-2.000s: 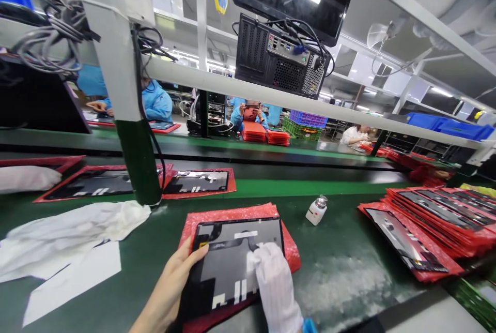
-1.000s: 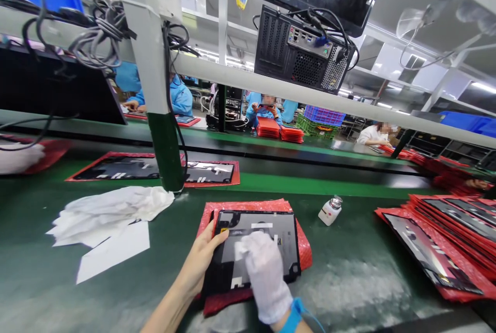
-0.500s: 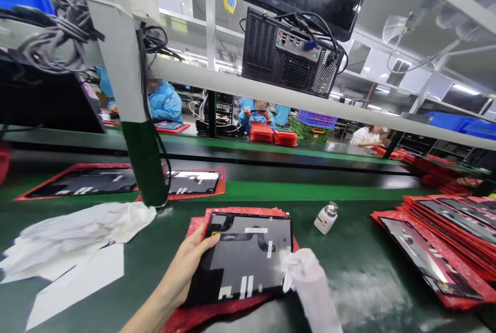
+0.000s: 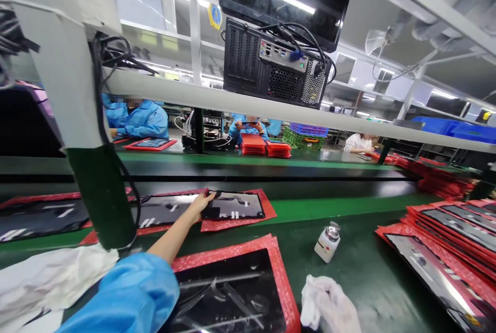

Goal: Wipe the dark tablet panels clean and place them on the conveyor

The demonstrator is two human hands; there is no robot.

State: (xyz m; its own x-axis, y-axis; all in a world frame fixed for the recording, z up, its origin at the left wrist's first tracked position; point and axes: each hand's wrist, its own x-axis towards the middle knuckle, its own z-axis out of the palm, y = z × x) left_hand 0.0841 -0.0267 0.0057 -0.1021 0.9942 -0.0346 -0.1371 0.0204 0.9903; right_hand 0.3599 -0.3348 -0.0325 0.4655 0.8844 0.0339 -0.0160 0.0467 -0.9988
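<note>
My left hand (image 4: pixel 201 203) stretches out to the far side of the bench. It grips the left end of a tablet-sized screen panel (image 4: pixel 242 206), grey back up, lying over red bubble wrap (image 4: pixel 268 203). In front of me another panel (image 4: pixel 228 291), glossy black and streaked with reflections, rests on a red bubble-wrap sheet (image 4: pixel 284 297). My right hand (image 4: pixel 335 307), in a white glove, is low at the right of that sheet. Its fingers are curled round a crumpled white cloth (image 4: pixel 310 302). A small white pump bottle (image 4: pixel 327 242) stands just beyond it.
Stacked panels in red wrap (image 4: pixel 449 250) fill the right side. A white cloth (image 4: pixel 50 276) lies at left, below a green-based post (image 4: pixel 103 193). More panels (image 4: pixel 166 208) line the strip at the back. A computer case (image 4: pixel 275 64) hangs overhead; co-workers sit beyond.
My left hand has carried the grey-backed panel from in front of me to the far strip. The black glossy panel now shows in its place. My right hand has come off the panel.
</note>
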